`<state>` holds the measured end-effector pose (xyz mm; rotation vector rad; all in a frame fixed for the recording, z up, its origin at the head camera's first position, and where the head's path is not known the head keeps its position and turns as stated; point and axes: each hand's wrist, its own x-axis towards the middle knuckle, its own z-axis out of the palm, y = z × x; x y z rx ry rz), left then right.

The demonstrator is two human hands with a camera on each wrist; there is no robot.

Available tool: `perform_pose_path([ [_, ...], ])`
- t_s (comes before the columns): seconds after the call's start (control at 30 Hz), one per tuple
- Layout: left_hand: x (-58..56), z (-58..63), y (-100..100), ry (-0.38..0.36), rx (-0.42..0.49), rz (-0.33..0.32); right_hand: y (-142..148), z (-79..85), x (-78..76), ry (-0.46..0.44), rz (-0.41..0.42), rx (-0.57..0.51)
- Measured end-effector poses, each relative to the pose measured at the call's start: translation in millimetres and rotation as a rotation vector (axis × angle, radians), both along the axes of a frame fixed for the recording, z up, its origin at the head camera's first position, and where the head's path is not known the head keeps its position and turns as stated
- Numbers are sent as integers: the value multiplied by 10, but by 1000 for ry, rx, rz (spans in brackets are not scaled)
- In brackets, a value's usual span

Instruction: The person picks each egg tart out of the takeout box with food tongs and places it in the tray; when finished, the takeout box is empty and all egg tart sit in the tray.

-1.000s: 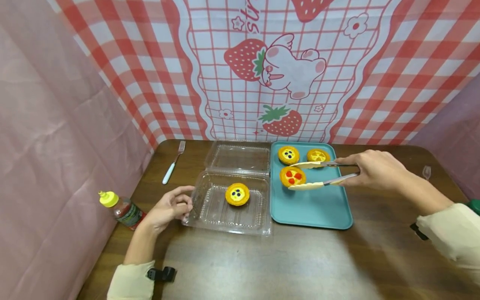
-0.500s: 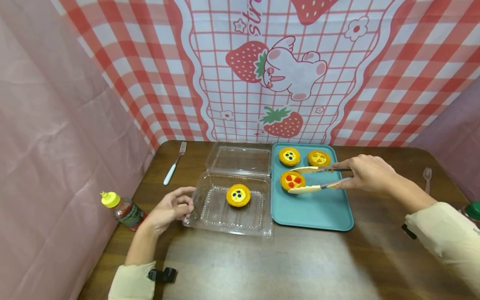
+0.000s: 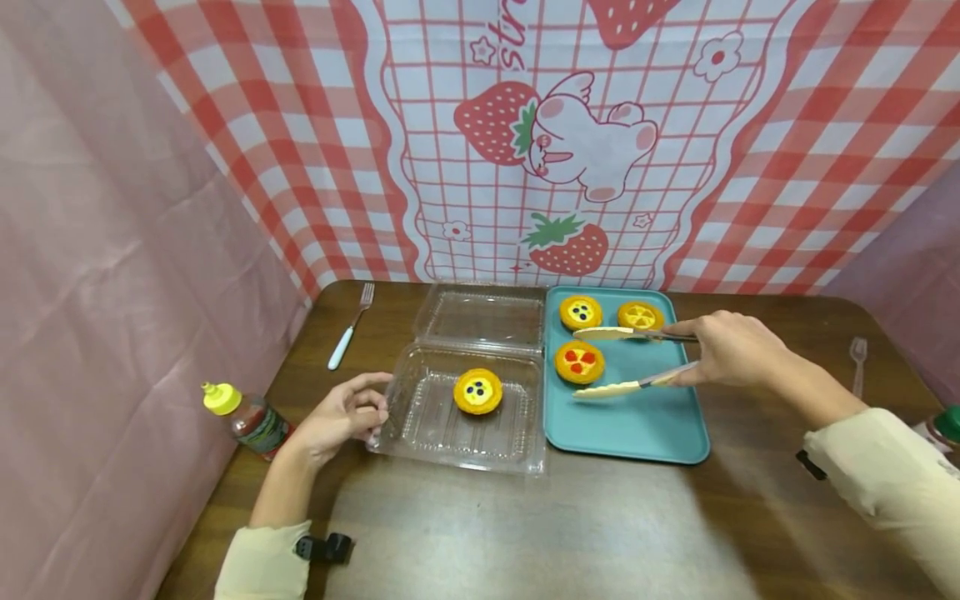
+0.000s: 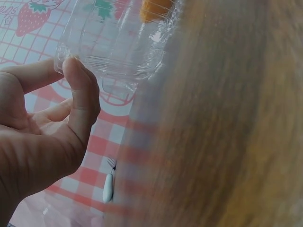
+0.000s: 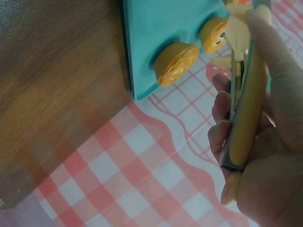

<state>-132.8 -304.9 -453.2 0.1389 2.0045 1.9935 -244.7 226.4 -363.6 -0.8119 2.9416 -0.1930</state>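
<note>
My left hand [image 3: 351, 415] pinches the left rim of a clear plastic clamshell container [image 3: 420, 446], whose lid lies folded back. A tart with blue dots [image 3: 477, 392] sits inside it. My right hand [image 3: 738, 348] grips a pair of tongs [image 3: 611, 389] with cream tips over the teal tray [image 3: 622, 429]. The tongs' arms stand apart, one on either side of a tart with red pieces [image 3: 579, 362]. Behind it on the tray are another blue-dotted tart [image 3: 581, 313] and a tart with yellow wedges [image 3: 641, 317]. In the right wrist view, fingers and thumb wrap the tongs' handle [image 5: 248, 118].
A fork with a pale handle [image 3: 342, 346] lies at the back left. Beside my left forearm stands a sauce bottle with a yellow cap [image 3: 258, 427]. At the right are another fork [image 3: 858, 362] and a green-capped bottle [image 3: 948, 423]. A checked cloth [image 3: 495, 208] hangs behind the table.
The tongs' tips, closer together around the red-topped tart half a second ago, have spread wider. That tart has shifted slightly left on the tray. My left hand keeps its place on the container.
</note>
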Motion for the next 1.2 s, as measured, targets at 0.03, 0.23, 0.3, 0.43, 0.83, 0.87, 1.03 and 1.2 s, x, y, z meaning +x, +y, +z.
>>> perform_pose_path([
  [0.03, 5, 1, -4, 3, 2, 0, -3, 1, 5, 5, -2, -8],
  [0.23, 19, -9, -25, 7, 1, 14, 0, 22, 29, 29, -13, -57],
  [0.3, 20, -8, -32, 9, -4, 18, 12, 24, 29, 37, -18, -56],
  [0.43, 23, 1, -35, 12, -8, 22, 41, 23, 19, 51, -13, -56],
  [0.83, 37, -7, -31, 4, -10, 29, 17, 120, 20, 94, 36, -169],
  [0.87, 37, -6, -29, 3, -8, 26, -6, 131, 23, 92, 45, -185],
  [1.03, 30, -7, -14, -5, 10, 17, -163, 213, 74, 112, 88, -186],
  [1.2, 30, -13, -9, -7, 13, 12, -341, 297, 170, 124, 142, -169],
])
